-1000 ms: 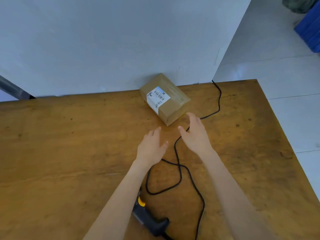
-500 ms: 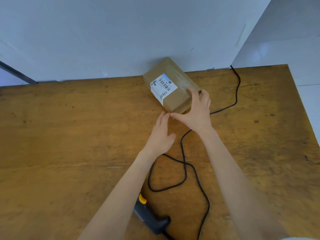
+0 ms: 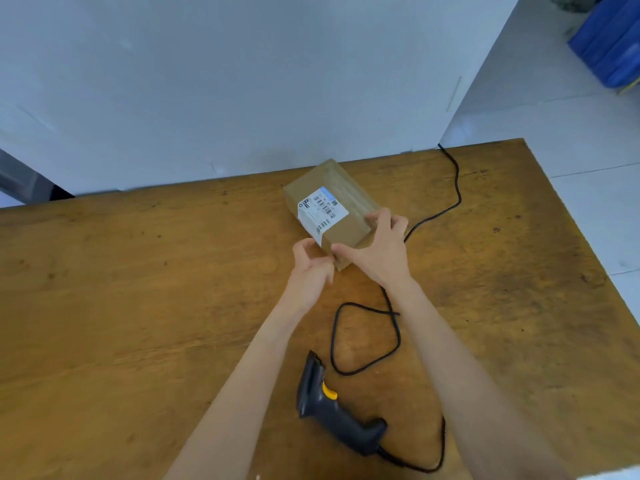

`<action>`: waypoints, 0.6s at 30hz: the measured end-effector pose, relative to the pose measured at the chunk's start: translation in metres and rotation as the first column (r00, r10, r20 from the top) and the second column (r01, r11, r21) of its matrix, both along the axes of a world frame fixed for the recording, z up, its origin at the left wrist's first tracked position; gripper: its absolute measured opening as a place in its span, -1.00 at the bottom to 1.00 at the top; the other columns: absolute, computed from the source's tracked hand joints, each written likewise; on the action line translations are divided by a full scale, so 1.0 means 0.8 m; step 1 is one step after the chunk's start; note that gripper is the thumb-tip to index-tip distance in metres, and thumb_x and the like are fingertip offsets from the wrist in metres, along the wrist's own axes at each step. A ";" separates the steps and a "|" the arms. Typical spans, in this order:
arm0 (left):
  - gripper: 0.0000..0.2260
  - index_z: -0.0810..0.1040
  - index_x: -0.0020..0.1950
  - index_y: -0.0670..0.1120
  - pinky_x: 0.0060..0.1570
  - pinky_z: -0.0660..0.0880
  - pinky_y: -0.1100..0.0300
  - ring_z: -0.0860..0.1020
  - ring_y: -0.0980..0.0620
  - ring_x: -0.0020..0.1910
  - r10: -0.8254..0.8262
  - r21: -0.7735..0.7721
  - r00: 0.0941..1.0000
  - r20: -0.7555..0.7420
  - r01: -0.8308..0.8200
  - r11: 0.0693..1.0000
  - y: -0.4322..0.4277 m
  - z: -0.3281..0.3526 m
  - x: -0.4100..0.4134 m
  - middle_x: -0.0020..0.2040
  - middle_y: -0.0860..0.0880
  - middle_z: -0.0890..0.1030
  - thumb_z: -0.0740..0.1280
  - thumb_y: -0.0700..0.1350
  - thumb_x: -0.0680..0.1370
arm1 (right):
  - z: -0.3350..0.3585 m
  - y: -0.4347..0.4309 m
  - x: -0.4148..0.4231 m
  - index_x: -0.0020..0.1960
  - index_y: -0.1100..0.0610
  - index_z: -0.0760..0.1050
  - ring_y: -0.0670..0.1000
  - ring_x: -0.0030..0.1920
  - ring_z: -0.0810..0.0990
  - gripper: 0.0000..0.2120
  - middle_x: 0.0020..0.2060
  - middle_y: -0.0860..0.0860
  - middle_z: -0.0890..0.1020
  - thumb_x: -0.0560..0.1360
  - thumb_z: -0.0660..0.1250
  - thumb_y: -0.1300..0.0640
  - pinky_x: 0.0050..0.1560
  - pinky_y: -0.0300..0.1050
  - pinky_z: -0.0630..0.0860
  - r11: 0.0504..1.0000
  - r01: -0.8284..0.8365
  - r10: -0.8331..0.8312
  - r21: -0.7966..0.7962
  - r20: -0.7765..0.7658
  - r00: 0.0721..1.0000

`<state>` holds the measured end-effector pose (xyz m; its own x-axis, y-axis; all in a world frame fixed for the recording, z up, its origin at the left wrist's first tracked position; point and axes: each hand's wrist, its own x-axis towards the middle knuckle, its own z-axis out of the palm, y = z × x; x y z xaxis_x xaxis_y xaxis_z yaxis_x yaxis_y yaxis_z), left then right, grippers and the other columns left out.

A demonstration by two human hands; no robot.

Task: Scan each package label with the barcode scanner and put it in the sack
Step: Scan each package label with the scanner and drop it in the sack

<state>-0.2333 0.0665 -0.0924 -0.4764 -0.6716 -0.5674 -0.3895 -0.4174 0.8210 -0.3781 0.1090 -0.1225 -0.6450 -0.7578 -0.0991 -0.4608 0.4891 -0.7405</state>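
A pale wall (image 3: 242, 81) backs a wide wooden table (image 3: 138, 306), and past the table's right edge a blue bin (image 3: 613, 43) stands on the tiled floor. The one package (image 3: 358, 202) in view, a brown taped box, sits at the far side of the table close to the wall. The right hand (image 3: 381, 251) grips its right end, fingers curled over the far edge and thumb across the near side. The left hand (image 3: 310, 271) has its fingers curled round the near corner, so both hands appear to have hold of the box. The scanner (image 3: 332, 410) lies untouched on the table near the person, between the forearms, and its black cable (image 3: 367, 365) loops across the wood and runs off behind the table. The white label (image 3: 322, 211) faces up, wrapping over the box's left edge. As I judge it, this package is only being picked up: scanning has not started, and no sack is in view, so scan and bagging both remain.
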 end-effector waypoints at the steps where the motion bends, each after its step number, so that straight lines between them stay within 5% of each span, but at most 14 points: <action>1: -0.43 0.16 0.35 0.03 -0.07 0.36 0.32 0.51 0.11 0.10 -0.007 0.011 1.000 -0.004 0.007 1.000 -0.001 0.000 0.010 0.04 -0.01 0.59 0.19 -0.38 0.43 | 0.001 0.004 0.012 0.19 0.03 0.27 0.07 0.14 0.43 -0.23 0.17 0.03 0.24 0.14 0.58 -0.17 0.13 -0.08 0.50 1.000 0.017 -0.017 0.004 -0.009 1.000; 8: -0.39 0.02 0.55 0.06 0.23 0.34 0.00 0.60 0.05 0.10 -0.110 0.141 0.994 -0.025 0.113 0.984 -0.017 0.004 0.112 0.14 -0.05 0.65 0.24 -0.10 0.57 | 0.017 0.021 0.102 0.21 0.01 0.25 0.00 0.13 0.45 -0.21 0.15 0.00 0.28 0.14 0.59 -0.11 0.03 -0.24 0.38 0.992 -0.039 0.038 0.120 0.013 0.999; 15: -0.61 0.32 0.41 -0.06 0.14 0.39 0.01 0.50 0.03 -0.04 0.368 0.080 0.929 0.049 -0.371 0.925 -0.053 -0.017 0.274 0.03 -0.05 0.52 0.20 0.05 0.61 | 0.038 0.001 0.210 0.55 -0.01 -0.14 0.09 0.35 0.31 0.24 0.43 0.00 0.07 0.14 0.60 -0.10 0.15 -0.11 0.40 0.872 -0.319 0.315 0.370 0.073 0.946; 18: -0.44 0.36 0.46 -0.02 0.26 0.36 0.01 0.44 -0.04 0.26 0.373 0.081 0.922 0.110 -0.382 0.921 -0.062 -0.029 0.321 0.33 -0.06 0.44 0.23 0.21 0.53 | 0.044 0.000 0.249 0.55 0.05 -0.12 0.11 0.27 0.36 0.22 0.41 -0.01 0.07 0.15 0.60 -0.07 0.03 -0.12 0.42 0.791 -0.405 0.427 0.458 0.060 0.902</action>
